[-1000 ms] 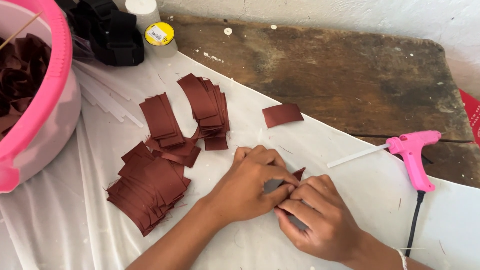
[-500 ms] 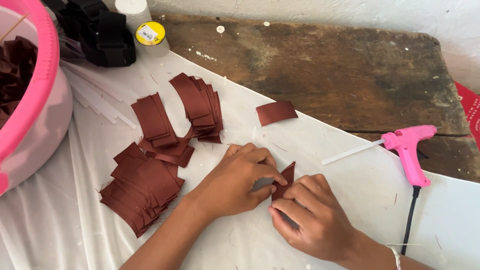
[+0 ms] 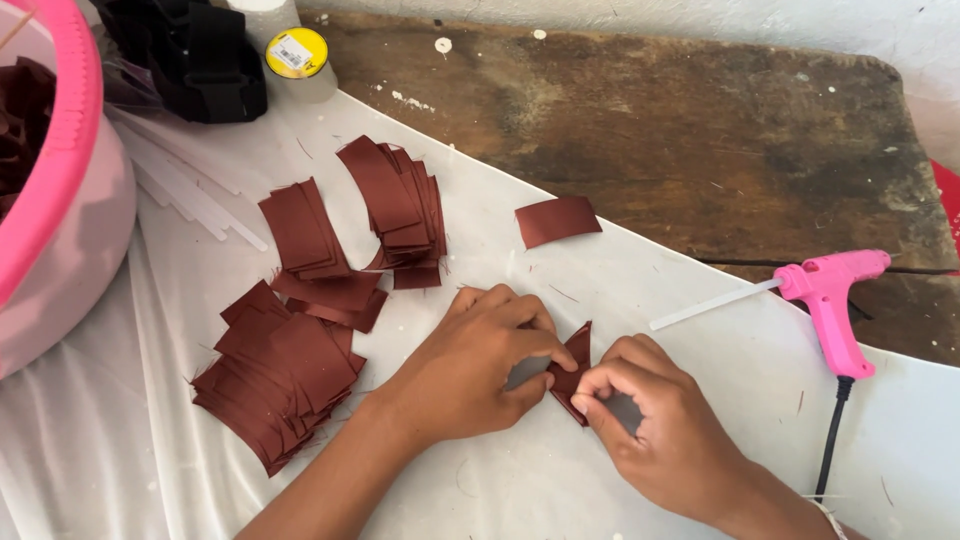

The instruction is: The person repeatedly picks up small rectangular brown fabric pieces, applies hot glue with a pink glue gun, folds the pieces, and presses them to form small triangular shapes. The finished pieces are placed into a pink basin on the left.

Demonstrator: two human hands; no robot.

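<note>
At 9 o'clock we see a pink basin [image 3: 60,190] at the frame edge, with dark red pieces inside. At 11 o'clock a black object [image 3: 195,60] sits beside a yellow-capped container [image 3: 296,55], and clear glue sticks [image 3: 185,195] lie fanned out just below them. A white sheet [image 3: 480,480] covers the work surface; scattered on it, from 10 to 8 o'clock, lie stacks of maroon ribbon squares [image 3: 300,330], and one single square [image 3: 557,220] lies apart near 12 o'clock.

At centre, our left hand [image 3: 470,370] is curled, its thumb and fingers pinching one side of a folded maroon ribbon piece [image 3: 574,365]. The piece rests on the sheet between both hands, its point aimed toward 12 o'clock. Our right hand [image 3: 660,430], at 5 o'clock, is also curled, its fingertips closed on the lower edge of the same piece.

Beyond the sheet, from 12 to 3 o'clock, we see a worn, paint-spotted wooden tabletop [image 3: 700,130] against a pale wall [image 3: 800,25]. At 3 o'clock a pink glue gun [image 3: 835,300] lies across the edge of the sheet, a glue stick protruding from its rear and a black cord [image 3: 830,440] running toward 5 o'clock.
</note>
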